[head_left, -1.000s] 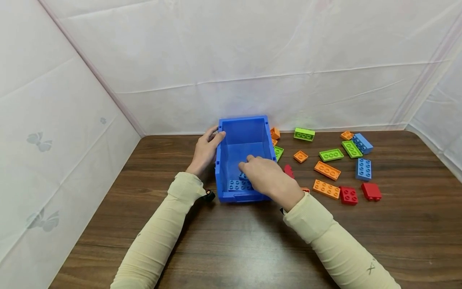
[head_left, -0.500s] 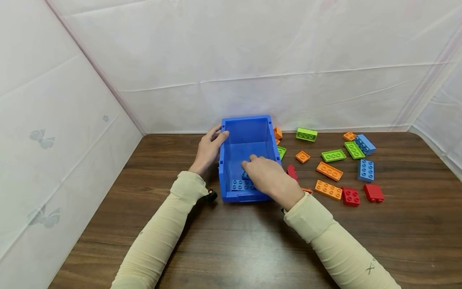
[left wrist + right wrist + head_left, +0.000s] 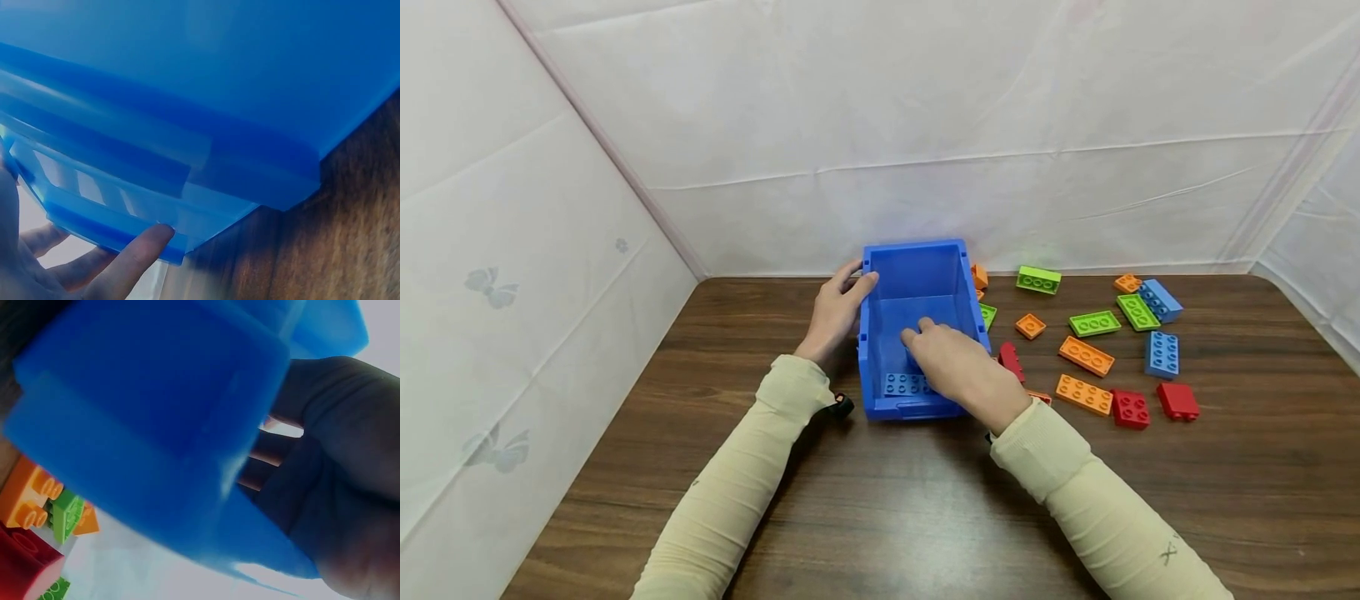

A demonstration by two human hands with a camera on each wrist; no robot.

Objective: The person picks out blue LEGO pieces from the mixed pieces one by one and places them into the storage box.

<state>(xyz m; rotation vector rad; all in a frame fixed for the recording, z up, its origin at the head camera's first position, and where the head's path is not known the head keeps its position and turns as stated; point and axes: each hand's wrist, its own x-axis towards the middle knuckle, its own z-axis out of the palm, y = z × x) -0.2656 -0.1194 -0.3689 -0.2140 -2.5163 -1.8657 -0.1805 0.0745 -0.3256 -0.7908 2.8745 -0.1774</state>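
Barely anything moved since earlier, blue bin (image 3: 917, 271) gripped at rim by left hand (image 3: 835, 310), right hand (image 3: 962, 365) inside, its hold hidden

A blue plastic storage bin (image 3: 917, 412), open-topped, stands upright on the brown wooden table (image 3: 910, 517), its lower front lip facing the person. Inside, near that lip, a partly hidden blue building brick (image 3: 901, 384) lies studs up.

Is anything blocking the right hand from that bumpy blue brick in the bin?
Nothing visible blocks it. The right hand is inside the blue bin, and the studded blue brick lies on its floor, just left. What the hand covers can't be seen.
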